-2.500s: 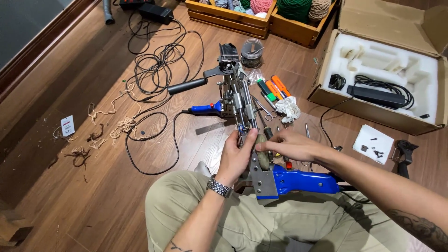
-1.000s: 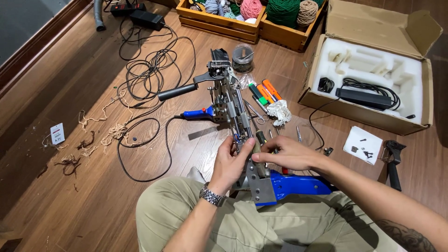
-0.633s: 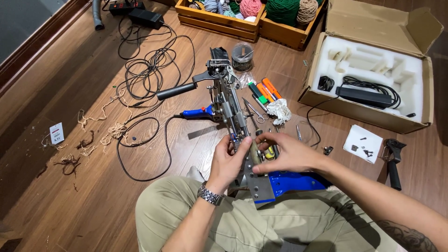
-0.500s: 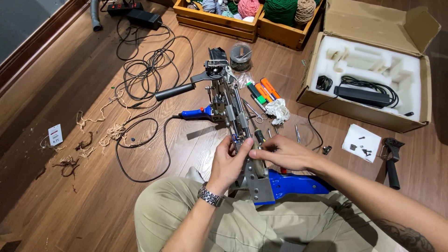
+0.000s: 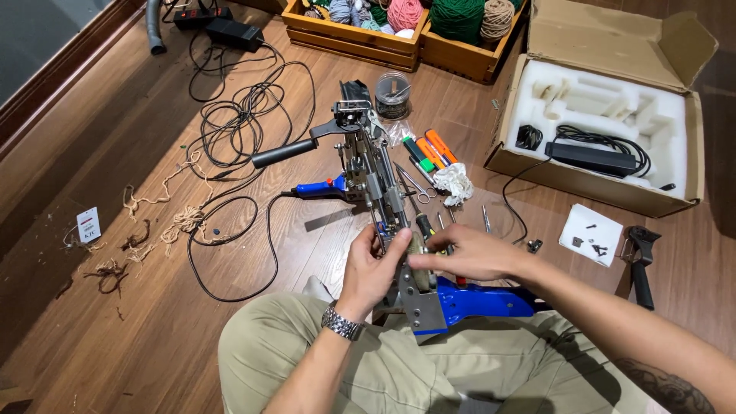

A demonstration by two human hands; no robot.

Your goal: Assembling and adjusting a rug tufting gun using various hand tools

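A long metal tufting machine (image 5: 373,165) with a blue rear body (image 5: 483,300) lies on the wooden floor, its back end resting on my lap. My left hand (image 5: 371,270) grips the grey metal frame near the middle of the machine. My right hand (image 5: 463,254) comes in from the right, and its fingers pinch a round wheel part (image 5: 418,253) on the mechanism beside the left hand. A black side handle (image 5: 285,152) sticks out to the left of the machine.
A black cable (image 5: 238,184) loops over the floor at left, with twine scraps (image 5: 149,222) nearby. An open cardboard box (image 5: 606,115) with white foam stands at right. Wooden crates of yarn (image 5: 406,27) sit at the back. Markers (image 5: 428,152), small tools and a white sheet with screws (image 5: 590,234) lie around.
Both hands have stayed on the middle of the machine with small finger shifts; the right hand's fingers have moved onto the wheel part. The view drifted slightly.
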